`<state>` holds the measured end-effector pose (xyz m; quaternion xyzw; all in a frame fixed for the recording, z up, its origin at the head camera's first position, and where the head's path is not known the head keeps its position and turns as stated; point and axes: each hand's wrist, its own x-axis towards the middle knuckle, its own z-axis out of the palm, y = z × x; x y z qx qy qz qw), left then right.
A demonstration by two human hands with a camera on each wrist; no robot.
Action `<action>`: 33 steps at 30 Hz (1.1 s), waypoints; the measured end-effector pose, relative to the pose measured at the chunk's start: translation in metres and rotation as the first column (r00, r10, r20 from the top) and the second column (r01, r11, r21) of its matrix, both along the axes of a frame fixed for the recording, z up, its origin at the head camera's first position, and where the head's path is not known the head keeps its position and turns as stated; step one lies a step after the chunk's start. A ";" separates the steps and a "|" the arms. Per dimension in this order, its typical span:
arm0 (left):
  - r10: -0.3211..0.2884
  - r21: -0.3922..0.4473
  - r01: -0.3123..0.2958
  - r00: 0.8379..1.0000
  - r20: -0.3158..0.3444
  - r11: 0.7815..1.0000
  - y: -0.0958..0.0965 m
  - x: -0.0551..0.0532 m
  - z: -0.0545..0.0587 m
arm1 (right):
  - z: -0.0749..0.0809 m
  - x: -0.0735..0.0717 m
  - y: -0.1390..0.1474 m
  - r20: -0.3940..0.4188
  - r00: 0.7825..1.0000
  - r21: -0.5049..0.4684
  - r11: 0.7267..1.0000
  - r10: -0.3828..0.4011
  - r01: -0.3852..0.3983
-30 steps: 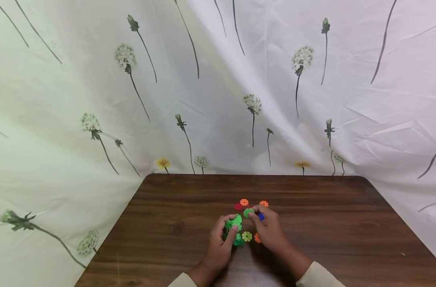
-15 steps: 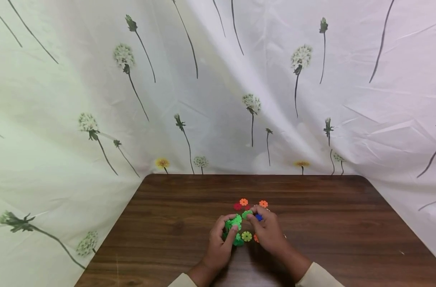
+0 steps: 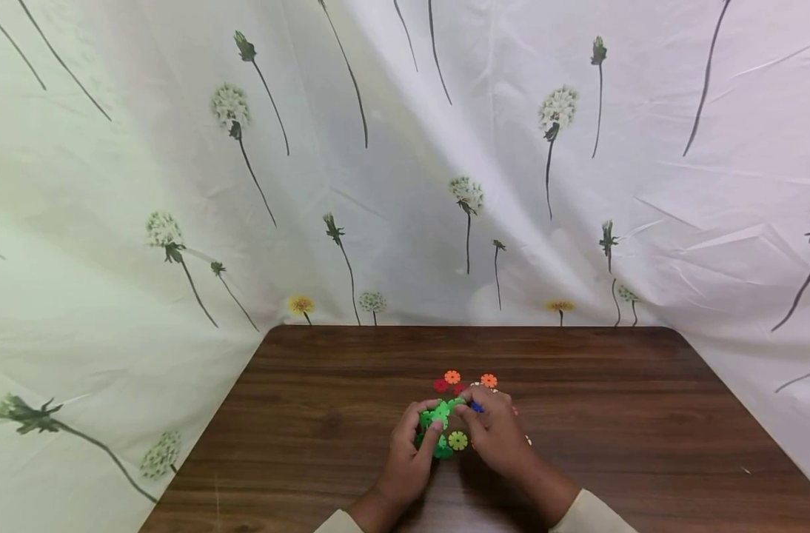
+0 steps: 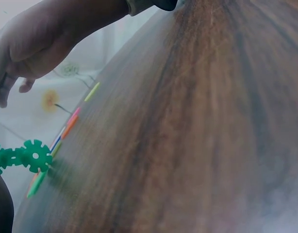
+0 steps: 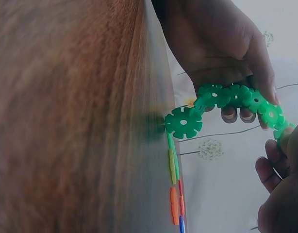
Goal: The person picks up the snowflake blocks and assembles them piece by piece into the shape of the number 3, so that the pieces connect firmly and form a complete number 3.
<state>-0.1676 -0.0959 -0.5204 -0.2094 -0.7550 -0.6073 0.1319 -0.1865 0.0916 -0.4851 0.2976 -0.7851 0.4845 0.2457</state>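
A curved chain of green flower-shaped interlocking discs (image 3: 438, 416) is held by my left hand (image 3: 405, 451), thumb in front and fingers behind. My right hand (image 3: 503, 438) pinches a green disc (image 3: 457, 403) at the chain's upper right end, thumb and forefinger together. In the right wrist view the green chain (image 5: 207, 96) arches from my left hand (image 5: 222, 43) down to my right fingertips (image 5: 286, 138). Its other end disc hangs close to the tabletop. The left wrist view catches the lower green discs (image 4: 28, 159) near my left hand.
Loose flower discs lie on the brown wooden table (image 3: 325, 400) around the hands: orange (image 3: 452, 377) and red (image 3: 441, 385) behind, blue (image 3: 477, 407) partly behind the right hand, yellow-green (image 3: 457, 441) between the hands. A white flowered cloth (image 3: 405, 222) hangs behind the table.
My right hand has moved slightly left and down, bringing its green disc from apart to right against the chain's end. The left hand stays in place with the chain.
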 end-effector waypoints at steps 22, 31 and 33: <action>-0.030 -0.107 0.029 1.000 -0.010 0.994 -0.001 0.004 0.007 | 0.006 0.011 -0.007 -0.256 0.948 0.185 0.953 -0.187 0.238; -0.012 -0.062 0.011 1.000 -0.023 0.998 0.000 0.005 0.005 | 0.005 0.009 -0.003 -0.245 0.955 0.207 0.953 -0.167 0.220; -0.006 -0.046 0.005 1.000 -0.019 0.999 0.000 0.004 0.004 | 0.005 0.008 -0.004 -0.235 0.957 0.205 0.954 -0.170 0.220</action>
